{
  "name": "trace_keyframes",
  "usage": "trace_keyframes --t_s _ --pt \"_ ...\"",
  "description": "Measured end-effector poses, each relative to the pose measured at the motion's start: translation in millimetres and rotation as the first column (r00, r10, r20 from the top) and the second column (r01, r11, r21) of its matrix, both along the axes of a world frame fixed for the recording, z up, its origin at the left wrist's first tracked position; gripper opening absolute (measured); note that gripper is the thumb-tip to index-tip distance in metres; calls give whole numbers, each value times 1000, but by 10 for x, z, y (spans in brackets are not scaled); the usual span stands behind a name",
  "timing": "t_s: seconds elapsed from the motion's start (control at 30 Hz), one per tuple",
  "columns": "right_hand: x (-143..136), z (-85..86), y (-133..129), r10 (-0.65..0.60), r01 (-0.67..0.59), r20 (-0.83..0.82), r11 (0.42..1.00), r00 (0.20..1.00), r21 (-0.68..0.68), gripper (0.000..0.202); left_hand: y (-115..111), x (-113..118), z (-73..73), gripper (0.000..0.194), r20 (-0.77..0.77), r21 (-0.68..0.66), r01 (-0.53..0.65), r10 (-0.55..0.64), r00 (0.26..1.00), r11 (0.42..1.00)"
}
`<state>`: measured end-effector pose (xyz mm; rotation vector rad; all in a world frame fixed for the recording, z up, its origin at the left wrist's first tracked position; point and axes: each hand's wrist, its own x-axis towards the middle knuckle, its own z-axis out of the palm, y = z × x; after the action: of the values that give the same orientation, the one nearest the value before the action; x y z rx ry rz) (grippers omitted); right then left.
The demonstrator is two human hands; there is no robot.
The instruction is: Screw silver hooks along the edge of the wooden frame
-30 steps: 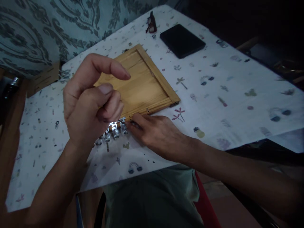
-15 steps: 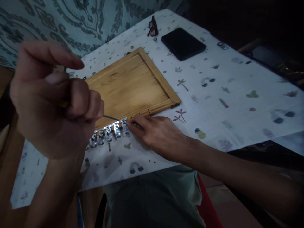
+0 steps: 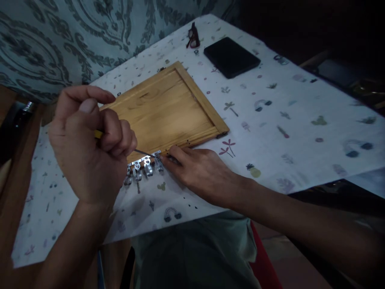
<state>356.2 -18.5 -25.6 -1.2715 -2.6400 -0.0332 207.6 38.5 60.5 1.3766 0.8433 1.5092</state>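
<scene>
A framed wooden panel [image 3: 162, 108] lies tilted across the table. Along its near edge runs a metal strip with several shiny curved hooks [image 3: 147, 166]. My left hand [image 3: 93, 140] is closed around a screwdriver [image 3: 98, 134] with a yellow handle, mostly hidden by the fingers. Its thin shaft slants down to the strip's right end, where the tip meets the last hook. Close beside that hook, my right hand [image 3: 201, 170] pinches the panel's near edge, thumb tip against the hook. Exactly what lies under those fingers is hidden.
A patterned white cloth [image 3: 288, 152] covers the table. Behind the panel lie a black tablet-like slab [image 3: 231, 57] and folded glasses [image 3: 193, 37]. Small dark bits [image 3: 190, 203] sit near the front edge. A patterned wall [image 3: 105, 28] borders the far left side.
My left hand has come down and to the right, bringing the screwdriver tip onto the last hook; its yellow handle shows more. My right hand stays at the panel's edge.
</scene>
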Motion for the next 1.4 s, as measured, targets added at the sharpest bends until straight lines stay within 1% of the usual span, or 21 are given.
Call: trace_keyframes --t_s 0.07,0.17,0.27,0.33,0.4,0.53,0.67,0.73,0.83,0.9,1.0,1.2,1.27,1.33,1.4 --pt "0 -11 -1 2 -2 0 1000 1000 2 37 -8 4 -16 35 -3 5 24 -24 1000 1000" --pt "5 -24 -6 4 -4 -16 1000 1000 25 37 -27 -1 -45 34 -4 7 50 -50 999 999" --pt "12 -28 -7 8 -7 -33 999 999 39 36 -42 -19 -63 27 -27 -24 57 -58 998 998" --pt "14 -29 -5 10 -9 -40 999 999 40 36 -42 -32 -69 21 -21 -23 75 -76 997 997" --pt "15 -31 -5 13 -11 -44 999 999 37 35 -41 -44 -73 19 -2 -13 87 -87 996 996" --pt "15 -39 -10 13 -11 -48 999 999 32 35 -47 -53 -86 24 8 -21 68 -68 998 997" --pt "12 -28 -9 12 -11 -39 999 999 30 35 -54 -41 -100 26 -7 2 85 -85 996 996" --pt "11 -14 -6 13 -12 -35 1000 999 23 36 -54 -31 -99 30 -7 14 72 -72 997 997" --pt "13 -1 0 12 -11 -34 1000 999 24 36 -58 -17 -89 34 -26 -8 36 -36 999 999" --pt "16 -3 3 6 -6 -25 1000 1000 27 36 -66 -7 -82 34 -41 -10 44 -44 998 999" --pt "16 -11 5 -2 2 -12 999 1000 32 36 -90 17 -76 36 -37 23 53 -53 998 998" --pt "6 -21 -4 -4 5 -17 999 1000 37 32 -156 76 -82 42 -39 55 12 -10 999 998" --pt "0 -28 -7 -2 3 -15 999 1000 46 33 -148 66 -98 41 -18 84 38 -37 999 996" --pt "-6 -34 -7 -1 2 -15 998 1000 57 34 -121 40 -117 35 13 116 94 -96 995 989" --pt "-10 -35 -5 0 1 -18 998 1000 66 34 -91 11 -134 27 23 121 152 -156 988 981"
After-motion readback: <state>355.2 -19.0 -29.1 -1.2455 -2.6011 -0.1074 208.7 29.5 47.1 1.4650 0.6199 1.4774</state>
